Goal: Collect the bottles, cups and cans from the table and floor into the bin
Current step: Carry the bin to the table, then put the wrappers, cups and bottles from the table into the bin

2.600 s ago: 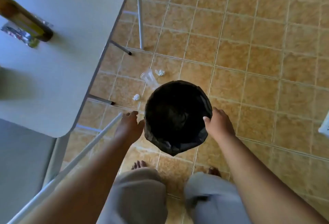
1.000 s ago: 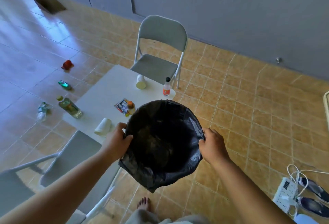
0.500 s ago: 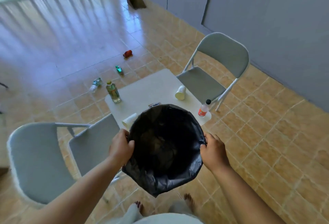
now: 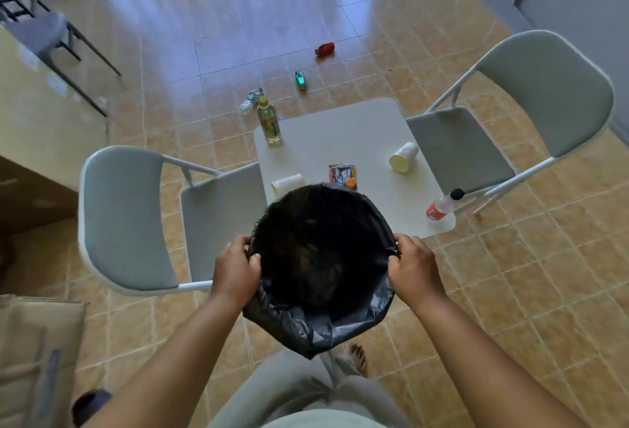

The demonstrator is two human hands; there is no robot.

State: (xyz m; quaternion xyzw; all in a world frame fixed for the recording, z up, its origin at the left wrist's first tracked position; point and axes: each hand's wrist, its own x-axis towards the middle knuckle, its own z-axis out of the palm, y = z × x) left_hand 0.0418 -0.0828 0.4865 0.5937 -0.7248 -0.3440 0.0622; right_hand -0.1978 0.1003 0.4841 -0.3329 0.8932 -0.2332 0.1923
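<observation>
Both hands clenched on the bin [image 4: 323,332] rim: left hand [image 4: 235,271] grasping the black liner edge on its side, right hand [image 4: 413,269] the same opposite, thumbs hooked inside. Change: a couple of seconds back the bin was low by the floor next to the desk leg, now it's lifted and carried at about waist level, in front of the near edge of the desk [image 4: 347,134], and the view has swung up to take in the whole room. Nothing clearly visible inside the bin, too dark to tell. Still to collect on the desk: tall bottle [image 4: 269,121] upright at the far-left corner, small bottle [image 4: 440,206] at the near-right corner, tipped cup [image 4: 403,157], second cup [image 4: 287,184] just behind the bin rim, and a wrapper [image 4: 342,174]. On the floor beyond: crushed bottle [image 4: 250,100], green can [image 4: 300,79], red can [image 4: 325,49]. Looks like collecting hasn't started; one hand needs freeing next.
</observation>
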